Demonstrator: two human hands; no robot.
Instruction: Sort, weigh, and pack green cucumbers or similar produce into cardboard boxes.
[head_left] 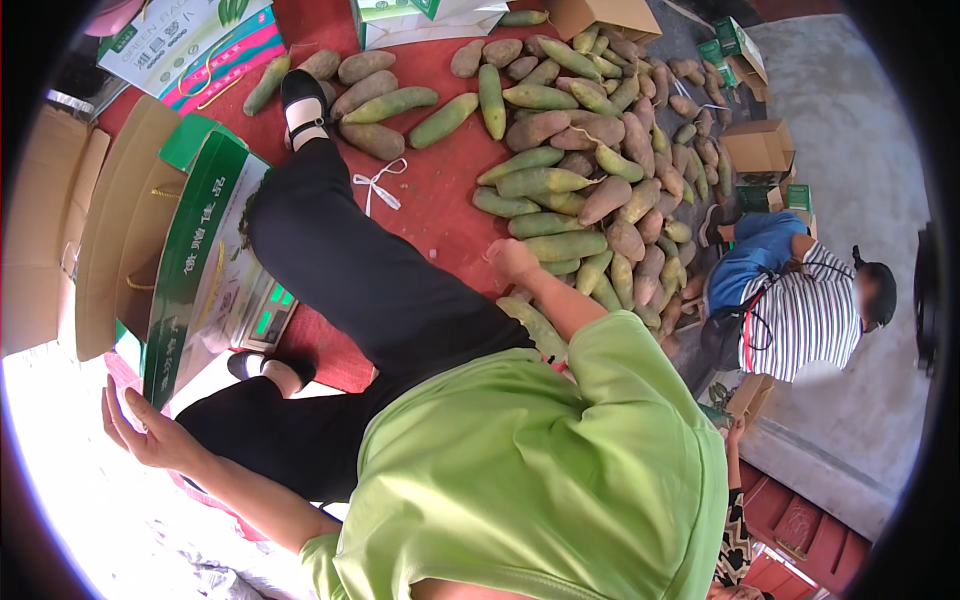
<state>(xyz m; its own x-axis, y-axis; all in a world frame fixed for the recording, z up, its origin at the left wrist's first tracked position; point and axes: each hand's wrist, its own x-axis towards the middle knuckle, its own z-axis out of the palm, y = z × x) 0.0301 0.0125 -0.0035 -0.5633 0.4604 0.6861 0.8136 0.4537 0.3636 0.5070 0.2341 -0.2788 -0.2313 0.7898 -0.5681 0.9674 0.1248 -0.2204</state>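
My left hand (150,435) is open, fingers spread, beside the lower edge of a green and white gift carton (190,265). The carton stands with its brown inner flaps open, on a scale (262,312) with lit green digits. On the right, my right hand (512,260) has its fingers curled together over the red mat, and nothing shows in them. Close by lies a big heap of radishes, some green (565,247) and some dusky reddish (605,200). One green radish (533,325) lies partly under my right forearm.
Loose radishes (375,140) lie around my forward foot on the red mat (440,215). A white tie string (378,188) lies near my knee. More cartons (430,22) stand at the far side. A person in a striped shirt (800,315) bends over beyond the heap; another person's arm (735,470) reaches toward a box.
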